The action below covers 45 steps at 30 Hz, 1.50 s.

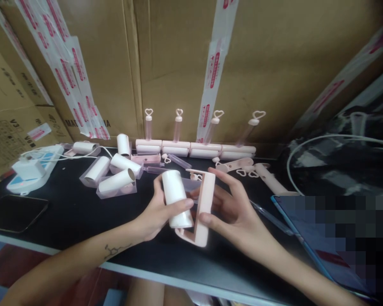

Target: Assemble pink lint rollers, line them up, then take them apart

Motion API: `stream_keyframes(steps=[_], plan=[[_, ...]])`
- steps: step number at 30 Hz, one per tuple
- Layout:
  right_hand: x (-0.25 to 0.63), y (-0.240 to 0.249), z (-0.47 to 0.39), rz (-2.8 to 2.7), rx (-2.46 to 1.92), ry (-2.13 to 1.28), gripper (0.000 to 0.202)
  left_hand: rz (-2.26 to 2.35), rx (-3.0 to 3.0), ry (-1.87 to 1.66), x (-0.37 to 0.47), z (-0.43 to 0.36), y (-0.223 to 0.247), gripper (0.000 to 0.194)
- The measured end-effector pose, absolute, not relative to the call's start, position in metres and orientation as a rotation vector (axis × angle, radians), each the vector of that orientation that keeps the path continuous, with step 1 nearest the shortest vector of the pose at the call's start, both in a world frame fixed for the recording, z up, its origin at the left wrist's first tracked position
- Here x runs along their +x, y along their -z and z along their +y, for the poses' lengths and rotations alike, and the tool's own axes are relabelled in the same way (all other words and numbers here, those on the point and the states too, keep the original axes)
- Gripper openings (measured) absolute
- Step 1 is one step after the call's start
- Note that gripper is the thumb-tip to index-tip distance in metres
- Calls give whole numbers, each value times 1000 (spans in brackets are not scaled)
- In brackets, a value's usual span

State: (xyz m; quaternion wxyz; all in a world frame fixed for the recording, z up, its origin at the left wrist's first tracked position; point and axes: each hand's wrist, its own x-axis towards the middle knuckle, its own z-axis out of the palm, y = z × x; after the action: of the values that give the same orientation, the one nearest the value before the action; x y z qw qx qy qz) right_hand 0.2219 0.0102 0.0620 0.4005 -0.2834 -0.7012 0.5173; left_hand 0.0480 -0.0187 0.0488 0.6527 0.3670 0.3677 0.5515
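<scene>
My left hand (159,208) is wrapped round a white lint roll (176,191), thumb across its front. In my right hand (232,208) is a pink lint roller frame (205,204), pinched between thumb and fingers. The roll tilts slightly and sits just left of the frame's long bar, close to its lower arm. Whether the roll is seated on the frame I cannot tell. Behind my hands stand several assembled pink lint rollers (175,148) in a row, their clear handles upright and ending in heart-shaped loops.
More white rolls (97,168) and clear covers (116,189) lie at the left. Loose pink handle parts (239,163) lie behind my right hand. A power strip (35,168) and phone (17,212) are far left; a blue-edged tablet (306,242) is right. Cardboard boxes (172,63) wall the back.
</scene>
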Motion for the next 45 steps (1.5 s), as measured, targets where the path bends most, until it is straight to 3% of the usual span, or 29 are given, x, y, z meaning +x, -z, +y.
stream_keyframes(steps=[14,22,25,29,33,39,45], plan=[[219,-52,11,-1785,-676,-1292,67,673,1071,-1148,41,-19,-42,83],[232,-53,21,-2135,-902,-886,77,659,1173,-970,34,-18,-47,80],[237,-63,25,-2248,-856,-989,59,705,1230,-815,32,-18,-45,80],[240,-75,28,-2376,-908,-986,28,843,1434,-612,22,-11,-42,99],[236,-83,27,-2594,-1026,-882,25,825,1471,-456,18,-6,-42,85],[223,-99,17,-2852,-1111,-397,5,879,1585,-600,30,-13,-41,63],[229,-97,12,-2967,-988,-493,10,959,1692,-407,28,-19,-40,81]])
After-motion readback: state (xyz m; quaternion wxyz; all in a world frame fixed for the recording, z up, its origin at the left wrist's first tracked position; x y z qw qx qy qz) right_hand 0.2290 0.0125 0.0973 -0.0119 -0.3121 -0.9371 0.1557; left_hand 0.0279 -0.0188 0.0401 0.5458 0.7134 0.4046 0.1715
